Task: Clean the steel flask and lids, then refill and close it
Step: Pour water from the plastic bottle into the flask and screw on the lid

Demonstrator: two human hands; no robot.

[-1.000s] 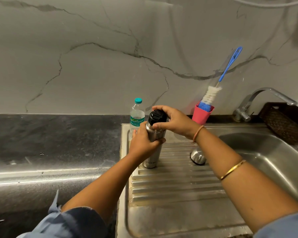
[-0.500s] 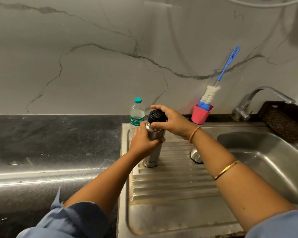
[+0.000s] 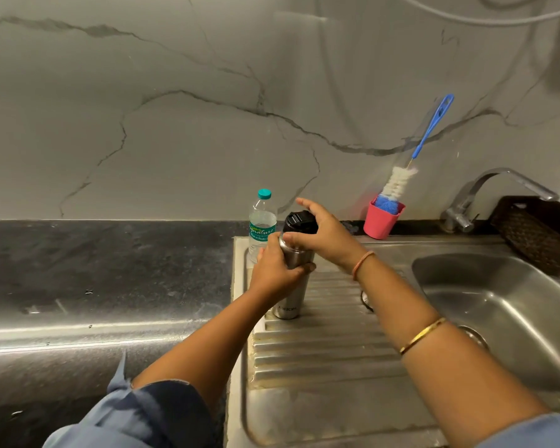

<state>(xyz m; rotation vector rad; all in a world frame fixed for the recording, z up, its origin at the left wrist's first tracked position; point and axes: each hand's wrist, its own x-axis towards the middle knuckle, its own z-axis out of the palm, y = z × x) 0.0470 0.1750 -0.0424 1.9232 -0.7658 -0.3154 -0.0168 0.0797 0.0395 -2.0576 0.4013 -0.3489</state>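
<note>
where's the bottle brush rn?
Head view, right of centre: the bottle brush stands bristles-down in the pink cup at the back edge of the sink, between the steel flask and the tap.

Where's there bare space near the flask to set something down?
The dark counter left of the drainboard is bare, and so are the drainboard's near ribs in front of the flask. Crowded behind: water bottle and pink cup.

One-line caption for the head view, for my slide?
Left hand grips the steel flask upright on the drainboard while the right hand holds its black lid.
</note>
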